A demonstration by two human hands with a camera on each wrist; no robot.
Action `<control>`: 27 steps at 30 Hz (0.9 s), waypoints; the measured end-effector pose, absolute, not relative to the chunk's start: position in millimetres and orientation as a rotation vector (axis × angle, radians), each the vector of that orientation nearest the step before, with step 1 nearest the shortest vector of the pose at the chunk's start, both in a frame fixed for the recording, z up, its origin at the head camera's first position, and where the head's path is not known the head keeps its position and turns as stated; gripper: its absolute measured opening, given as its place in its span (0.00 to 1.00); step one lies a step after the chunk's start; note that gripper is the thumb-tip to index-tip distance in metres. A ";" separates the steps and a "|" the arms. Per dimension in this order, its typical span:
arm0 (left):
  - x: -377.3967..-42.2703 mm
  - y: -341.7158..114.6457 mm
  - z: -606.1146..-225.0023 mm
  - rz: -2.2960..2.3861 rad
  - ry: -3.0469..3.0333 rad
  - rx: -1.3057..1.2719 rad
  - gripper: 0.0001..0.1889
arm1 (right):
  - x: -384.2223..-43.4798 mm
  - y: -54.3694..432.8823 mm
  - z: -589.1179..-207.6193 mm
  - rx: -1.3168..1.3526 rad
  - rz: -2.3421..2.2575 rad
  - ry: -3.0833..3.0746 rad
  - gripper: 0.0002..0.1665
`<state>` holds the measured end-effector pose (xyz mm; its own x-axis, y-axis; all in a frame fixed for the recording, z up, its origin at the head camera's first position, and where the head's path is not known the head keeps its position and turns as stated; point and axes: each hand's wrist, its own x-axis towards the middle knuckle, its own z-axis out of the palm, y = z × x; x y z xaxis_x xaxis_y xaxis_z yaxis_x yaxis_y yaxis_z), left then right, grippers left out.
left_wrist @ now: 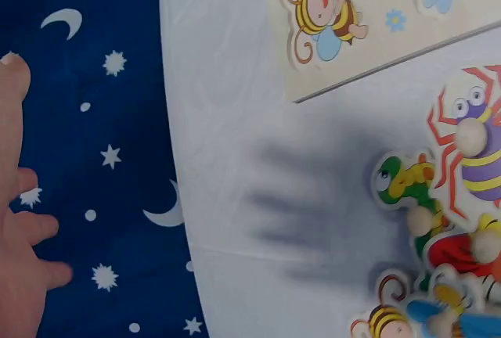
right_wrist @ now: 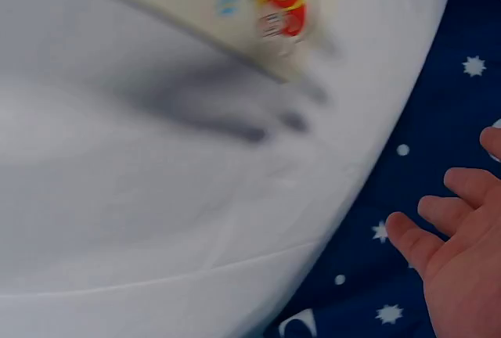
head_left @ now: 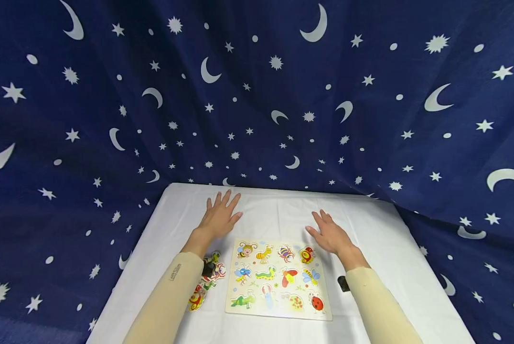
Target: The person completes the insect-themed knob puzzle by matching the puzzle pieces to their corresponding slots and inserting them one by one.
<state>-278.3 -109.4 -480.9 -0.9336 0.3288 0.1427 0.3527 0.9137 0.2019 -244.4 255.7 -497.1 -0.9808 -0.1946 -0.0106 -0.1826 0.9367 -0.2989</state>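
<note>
Board: lies flat on the white tabletop [head_left: 278, 205], centred between the arms; the board [head_left: 278, 272] seems set there so either hand can reach it, its bug pictures upright to the person.
Pieces: loose cut-out bugs [head_left: 216, 273] heaped just beside the board's left edge, partly under the left forearm; I can't fairly count them from here.
Knobs: a round knob [left_wrist: 472, 136] tops the spider piece [left_wrist: 485, 170], face up, which I'd judge leaves it handy to pinch.
Left hand: palm down beyond the board's far left corner, this hand [head_left: 219, 220] has its fingers straight and spread, with hold of nothing.
Right hand: near the far right corner, the other hand [head_left: 331, 236] is palm down too, fingers loosely extended and a little apart, nothing in them.
Arms: both reach forward in pale sleeves [head_left: 381, 306], flanking the board.
Curtain: dark blue with moons and stars, the curtain [head_left: 257, 119] hangs behind the tabletop.
</note>
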 end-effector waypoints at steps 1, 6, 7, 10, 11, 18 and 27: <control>-276.1 -109.2 -481.9 -0.348 -2.964 -0.554 0.32 | -241.6 260.4 -499.6 -0.313 -0.467 3.058 0.41; -262.2 -111.6 -490.1 -0.361 -2.942 -0.622 0.32 | -229.9 275.4 -513.1 -0.379 -0.456 3.063 0.41; -259.5 -112.3 -492.0 -0.373 -2.938 -0.641 0.32 | -227.7 276.9 -515.6 -0.396 -0.460 3.060 0.41; -253.5 -114.5 -498.9 -0.412 -2.927 -0.689 0.32 | -220.8 281.6 -522.8 -0.412 -0.461 3.067 0.40; -252.3 -115.7 -502.1 -0.422 -2.938 -0.696 0.31 | -218.0 283.7 -525.6 -0.405 -0.451 3.066 0.41; -248.5 -147.1 -531.2 -0.498 -3.045 -0.539 0.25 | -196.8 289.4 -540.7 -0.512 -0.372 2.908 0.58; -233.6 -204.9 -562.0 -0.584 -2.971 -0.371 0.17 | -158.9 297.5 -558.8 -0.415 -0.260 2.657 0.81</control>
<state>-233.6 -204.9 -562.0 -0.9663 0.2191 0.1352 0.2539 0.8973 0.3610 -158.9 297.5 -558.8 -0.8599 -0.3285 -0.3907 -0.2466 0.9375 -0.2456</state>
